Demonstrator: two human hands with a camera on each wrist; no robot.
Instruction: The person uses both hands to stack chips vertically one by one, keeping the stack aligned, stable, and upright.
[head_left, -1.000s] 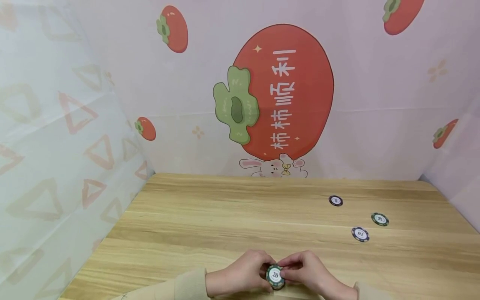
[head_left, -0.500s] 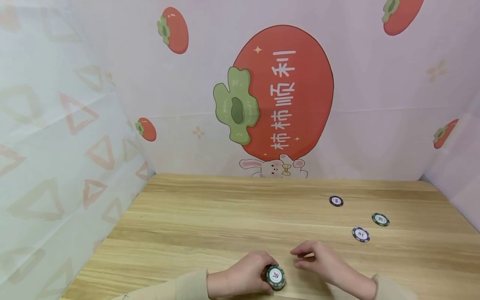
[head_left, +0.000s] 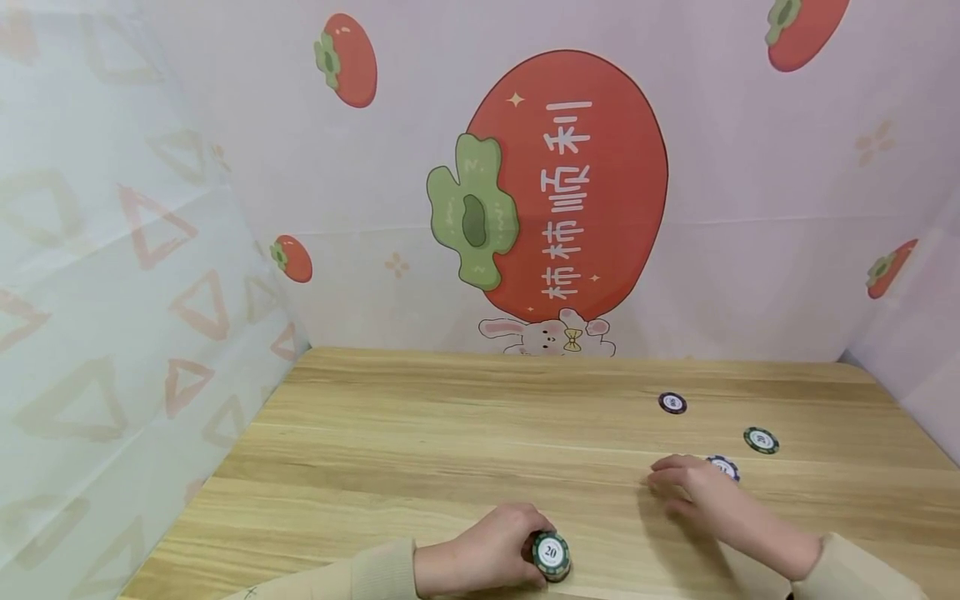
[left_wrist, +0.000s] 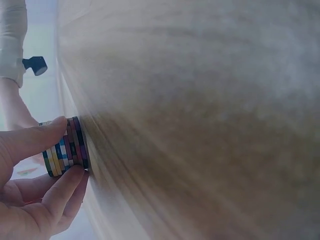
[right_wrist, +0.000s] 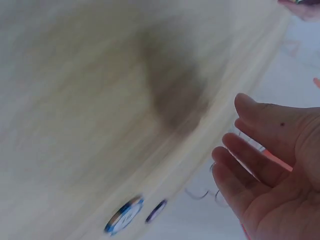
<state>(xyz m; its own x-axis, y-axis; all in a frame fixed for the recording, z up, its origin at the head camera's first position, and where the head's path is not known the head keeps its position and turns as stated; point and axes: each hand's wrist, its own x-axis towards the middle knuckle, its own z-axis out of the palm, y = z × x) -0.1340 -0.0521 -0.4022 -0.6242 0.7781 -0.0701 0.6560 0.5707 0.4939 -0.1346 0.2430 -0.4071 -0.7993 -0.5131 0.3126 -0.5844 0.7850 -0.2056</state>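
Note:
A stack of poker chips [head_left: 552,552] stands near the front of the wooden table, topped by a green chip marked 20. My left hand [head_left: 487,550] grips the stack from the left; the left wrist view shows thumb and fingers around the multicoloured chip edges [left_wrist: 62,152]. Over the table to the right is my right hand [head_left: 701,492], fingers relaxed and holding nothing. Just behind it a blue chip marked 10 [head_left: 724,467] is partly covered by the hand. In the right wrist view the blue chip [right_wrist: 124,216] lies apart from the fingers.
A green chip [head_left: 761,440] lies at the right and a dark purple chip [head_left: 672,403] farther back. The wooden table [head_left: 420,417] ends at a printed cloth backdrop [head_left: 735,250], with another cloth [head_left: 135,333] along the left.
My right hand has left the stack and moved right and away over the table, partly covering the blue chip. The left hand and the stack have stayed in place.

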